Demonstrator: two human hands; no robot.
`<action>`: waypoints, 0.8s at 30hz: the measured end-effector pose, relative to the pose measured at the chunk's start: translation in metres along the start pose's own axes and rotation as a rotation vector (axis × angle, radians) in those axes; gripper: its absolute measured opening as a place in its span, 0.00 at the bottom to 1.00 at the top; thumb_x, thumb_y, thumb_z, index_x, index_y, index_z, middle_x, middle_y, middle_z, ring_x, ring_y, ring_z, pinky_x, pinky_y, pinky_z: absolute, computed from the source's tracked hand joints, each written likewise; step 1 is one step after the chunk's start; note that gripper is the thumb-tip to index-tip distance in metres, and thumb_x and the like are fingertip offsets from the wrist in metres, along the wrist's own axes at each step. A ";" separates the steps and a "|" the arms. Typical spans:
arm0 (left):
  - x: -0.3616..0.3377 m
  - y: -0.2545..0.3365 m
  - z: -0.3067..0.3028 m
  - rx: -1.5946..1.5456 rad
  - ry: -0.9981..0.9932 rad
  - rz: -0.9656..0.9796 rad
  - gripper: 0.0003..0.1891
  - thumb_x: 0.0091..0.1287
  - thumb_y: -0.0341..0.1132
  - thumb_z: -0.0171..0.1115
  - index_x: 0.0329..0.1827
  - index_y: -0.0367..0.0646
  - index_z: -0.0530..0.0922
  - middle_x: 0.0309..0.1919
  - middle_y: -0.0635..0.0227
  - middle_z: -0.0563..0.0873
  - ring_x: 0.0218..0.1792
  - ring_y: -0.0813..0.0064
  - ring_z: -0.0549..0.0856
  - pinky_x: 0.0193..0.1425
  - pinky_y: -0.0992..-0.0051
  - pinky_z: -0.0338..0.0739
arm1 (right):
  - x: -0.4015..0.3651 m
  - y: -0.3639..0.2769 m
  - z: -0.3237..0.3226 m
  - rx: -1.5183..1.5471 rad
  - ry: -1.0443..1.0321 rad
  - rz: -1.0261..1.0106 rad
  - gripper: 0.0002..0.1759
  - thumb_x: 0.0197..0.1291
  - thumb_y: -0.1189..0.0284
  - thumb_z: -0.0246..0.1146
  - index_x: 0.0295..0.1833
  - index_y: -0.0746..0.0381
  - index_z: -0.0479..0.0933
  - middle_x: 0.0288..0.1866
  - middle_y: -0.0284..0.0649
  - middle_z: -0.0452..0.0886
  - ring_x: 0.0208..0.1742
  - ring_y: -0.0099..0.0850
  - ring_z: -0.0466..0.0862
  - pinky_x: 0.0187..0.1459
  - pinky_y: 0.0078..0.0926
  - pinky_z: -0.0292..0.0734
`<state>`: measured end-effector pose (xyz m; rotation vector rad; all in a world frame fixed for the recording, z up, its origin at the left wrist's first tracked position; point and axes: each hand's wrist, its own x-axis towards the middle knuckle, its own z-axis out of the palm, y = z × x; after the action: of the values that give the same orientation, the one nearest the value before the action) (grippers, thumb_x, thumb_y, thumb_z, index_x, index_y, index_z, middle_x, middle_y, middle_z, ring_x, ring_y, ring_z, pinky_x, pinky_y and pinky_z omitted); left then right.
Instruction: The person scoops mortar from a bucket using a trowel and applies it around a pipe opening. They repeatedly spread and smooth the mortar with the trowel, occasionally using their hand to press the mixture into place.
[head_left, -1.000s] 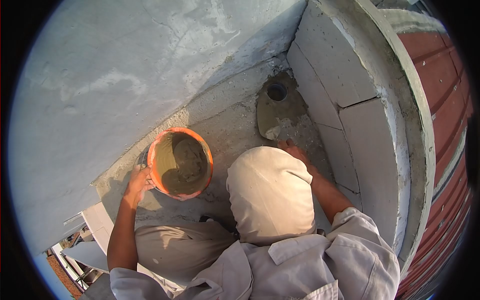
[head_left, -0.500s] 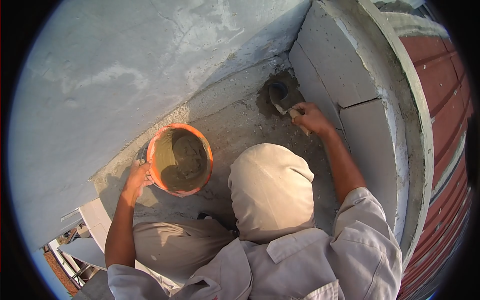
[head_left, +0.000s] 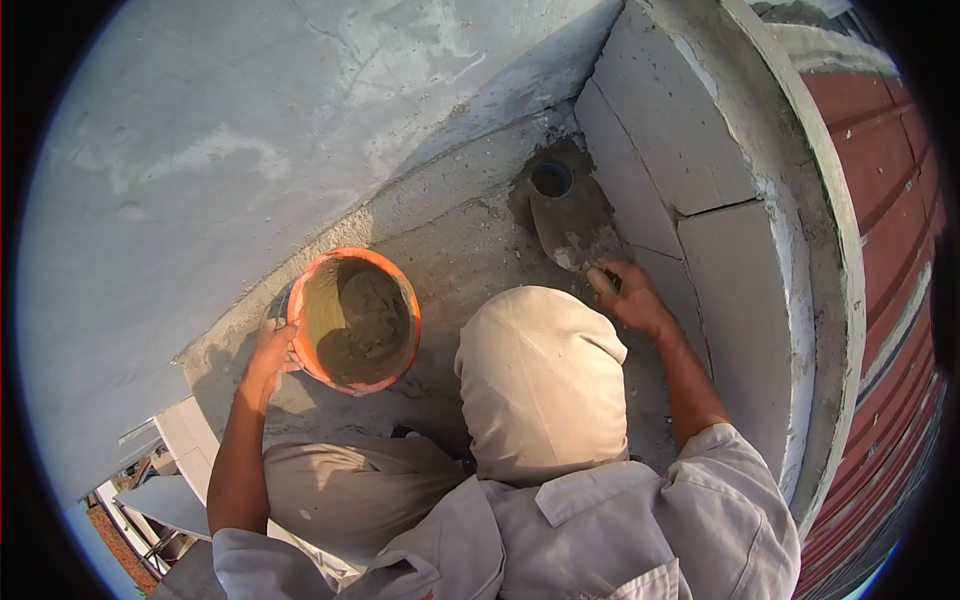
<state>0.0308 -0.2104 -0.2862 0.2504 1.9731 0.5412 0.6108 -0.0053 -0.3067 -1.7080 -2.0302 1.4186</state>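
trowel: blade [head_left: 572, 225] lies flat on the wet mortar patch in the corner, tip just short of the pipe opening [head_left: 552, 179].
right hand: [head_left: 630, 295] closed round the trowel handle, close to the block wall [head_left: 690, 150].
pipe opening: uncovered and dark, ringed by wet mortar, at the spot where the slab [head_left: 460, 260] meets the rendered wall [head_left: 250, 120] and the block wall.
bucket: orange, rim [head_left: 412, 300], part full of mortar [head_left: 365, 320]. It sits on the slab left of the knee [head_left: 540, 380], well apart from the patch.
left hand: [head_left: 268, 355] fingers hooked over the bucket's near rim, holding it.
risk 1: mortar going down the pipe. Cause: the blade tip is that near an uncovered hole, so any stroke toward it could push material over the lip.
risk 2: knuckles scraping block. Cause: the hand works tight against the wall.
risk 3: bucket tipping or sliding. Cause: one-sided rim grip, and the slab edge [head_left: 190, 430] is near, with a drop beyond.
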 end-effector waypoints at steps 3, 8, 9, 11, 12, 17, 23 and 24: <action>0.003 -0.003 -0.002 -0.003 -0.006 0.000 0.57 0.70 0.51 0.68 0.87 0.36 0.37 0.56 0.51 0.85 0.43 0.63 0.85 0.52 0.59 0.79 | 0.007 0.021 0.026 -0.175 0.135 -0.133 0.32 0.54 0.74 0.71 0.68 0.62 0.77 0.57 0.57 0.84 0.54 0.57 0.86 0.56 0.48 0.81; 0.002 -0.005 -0.003 -0.043 -0.025 0.005 0.57 0.70 0.51 0.68 0.87 0.37 0.36 0.57 0.50 0.85 0.44 0.63 0.85 0.52 0.59 0.79 | 0.001 0.022 0.052 -0.370 0.029 -0.135 0.32 0.57 0.70 0.71 0.69 0.57 0.76 0.57 0.54 0.80 0.54 0.59 0.85 0.54 0.52 0.82; 0.000 -0.004 -0.003 -0.045 -0.022 0.005 0.57 0.70 0.51 0.68 0.87 0.37 0.36 0.58 0.50 0.84 0.45 0.62 0.85 0.52 0.59 0.79 | -0.004 0.022 0.054 -0.338 0.007 -0.154 0.31 0.57 0.69 0.71 0.69 0.56 0.76 0.56 0.53 0.80 0.54 0.58 0.85 0.53 0.52 0.82; -0.004 -0.001 -0.001 -0.047 -0.026 0.003 0.57 0.70 0.51 0.68 0.87 0.36 0.36 0.58 0.50 0.84 0.46 0.62 0.85 0.53 0.58 0.79 | -0.011 0.021 0.054 -0.343 -0.005 -0.179 0.31 0.57 0.67 0.71 0.68 0.55 0.77 0.55 0.52 0.79 0.53 0.57 0.85 0.52 0.52 0.83; -0.003 -0.002 -0.001 -0.028 -0.037 0.002 0.57 0.71 0.51 0.67 0.87 0.36 0.36 0.59 0.50 0.84 0.46 0.61 0.86 0.54 0.57 0.78 | -0.015 0.018 0.054 -0.379 0.006 -0.187 0.31 0.57 0.67 0.71 0.68 0.55 0.77 0.55 0.52 0.79 0.53 0.57 0.85 0.52 0.52 0.83; 0.007 -0.002 -0.006 -0.012 -0.065 -0.005 0.56 0.71 0.50 0.67 0.86 0.35 0.36 0.59 0.50 0.84 0.45 0.61 0.86 0.56 0.54 0.77 | -0.014 0.025 0.049 -0.593 0.137 -0.084 0.31 0.56 0.73 0.68 0.69 0.56 0.76 0.54 0.50 0.79 0.53 0.54 0.85 0.51 0.52 0.84; -0.008 0.002 0.005 -0.022 0.030 0.034 0.48 0.73 0.49 0.66 0.85 0.37 0.46 0.50 0.59 0.88 0.38 0.66 0.86 0.49 0.61 0.80 | -0.030 0.071 0.043 -0.614 0.224 0.053 0.33 0.55 0.78 0.65 0.69 0.58 0.74 0.57 0.53 0.77 0.55 0.55 0.85 0.53 0.54 0.84; -0.007 0.002 0.004 -0.018 0.006 0.029 0.49 0.73 0.49 0.66 0.85 0.36 0.45 0.50 0.58 0.88 0.38 0.66 0.86 0.49 0.61 0.80 | -0.035 0.071 0.045 -0.616 0.241 0.071 0.32 0.55 0.77 0.65 0.69 0.58 0.74 0.58 0.54 0.77 0.55 0.56 0.85 0.53 0.55 0.83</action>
<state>0.0371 -0.2111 -0.2810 0.2671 1.9723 0.5790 0.6445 -0.0650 -0.3664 -2.0528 -2.4304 0.5702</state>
